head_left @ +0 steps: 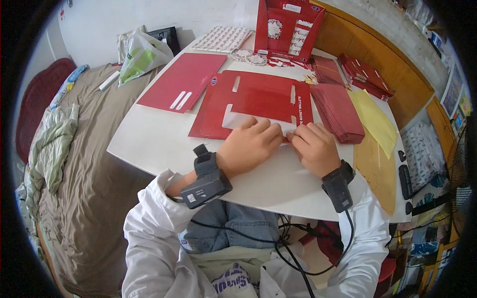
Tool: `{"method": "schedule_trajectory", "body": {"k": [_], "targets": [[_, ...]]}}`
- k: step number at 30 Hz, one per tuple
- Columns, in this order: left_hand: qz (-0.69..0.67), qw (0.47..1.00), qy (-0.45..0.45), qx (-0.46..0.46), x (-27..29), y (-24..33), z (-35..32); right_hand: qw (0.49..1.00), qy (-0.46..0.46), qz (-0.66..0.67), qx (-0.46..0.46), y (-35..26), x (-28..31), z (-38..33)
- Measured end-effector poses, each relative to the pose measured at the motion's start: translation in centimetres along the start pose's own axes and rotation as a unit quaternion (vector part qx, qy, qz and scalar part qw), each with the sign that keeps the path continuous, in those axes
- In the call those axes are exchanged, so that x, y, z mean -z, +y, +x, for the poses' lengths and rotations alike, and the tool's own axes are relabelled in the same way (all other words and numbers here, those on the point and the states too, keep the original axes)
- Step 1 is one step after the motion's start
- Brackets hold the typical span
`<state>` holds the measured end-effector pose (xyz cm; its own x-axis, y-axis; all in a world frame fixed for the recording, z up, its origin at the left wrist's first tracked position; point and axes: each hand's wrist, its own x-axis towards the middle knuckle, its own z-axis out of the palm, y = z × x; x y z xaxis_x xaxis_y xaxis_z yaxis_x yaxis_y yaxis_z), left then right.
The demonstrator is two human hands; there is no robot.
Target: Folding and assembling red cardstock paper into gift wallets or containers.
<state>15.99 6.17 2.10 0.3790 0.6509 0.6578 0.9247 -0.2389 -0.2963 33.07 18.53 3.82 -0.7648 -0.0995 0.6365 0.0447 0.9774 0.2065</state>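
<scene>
A flat red printed card (213,116) with several pale slots lies on the table in front of me. Over its near edge, my left hand (252,144) is closed, its fingers bent and its thumb side toward the other hand. My right hand (315,148) is closed just beside it, fingertips pinched together. Between the fingertips a small reddish bit shows; the fingers cover most of it. White paper (236,120) shows on the card behind my left knuckles. Both wrists wear black strapped devices.
A plain red card (184,82) lies left; a stack of dark red envelopes (338,113) and yellow sheets (375,119) lie right. Behind stand a red display box (288,30), patterned sheets (222,39) and more red packs (365,74). Black cables (293,248) hang over my lap.
</scene>
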Motion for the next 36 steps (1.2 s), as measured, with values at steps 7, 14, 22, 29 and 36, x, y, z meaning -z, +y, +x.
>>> {"method": "schedule_trajectory", "body": {"k": [7,14,22,29,36], "targets": [[-0.045,0.999,-0.004,0.015,0.0,-0.4,-0.2,0.999,-0.003,0.039,0.005,0.5,0.7,-0.2],[-0.04,0.999,-0.012,0.016,0.2,-0.7,-0.5,0.999,-0.002,0.033,0.001,1.5,0.7,-0.8],[-0.015,0.997,0.006,0.072,0.7,-2.4,-1.5,0.999,0.041,0.003,-0.036,3.0,0.8,-1.4],[-0.021,0.999,-0.016,0.043,0.4,-2.3,-1.7,0.999,0.012,-0.036,0.001,1.5,0.4,-0.5],[-0.009,0.999,-0.048,0.014,0.8,-0.7,-0.9,0.999,0.016,-0.039,0.016,-0.7,-0.8,-0.3]]}}
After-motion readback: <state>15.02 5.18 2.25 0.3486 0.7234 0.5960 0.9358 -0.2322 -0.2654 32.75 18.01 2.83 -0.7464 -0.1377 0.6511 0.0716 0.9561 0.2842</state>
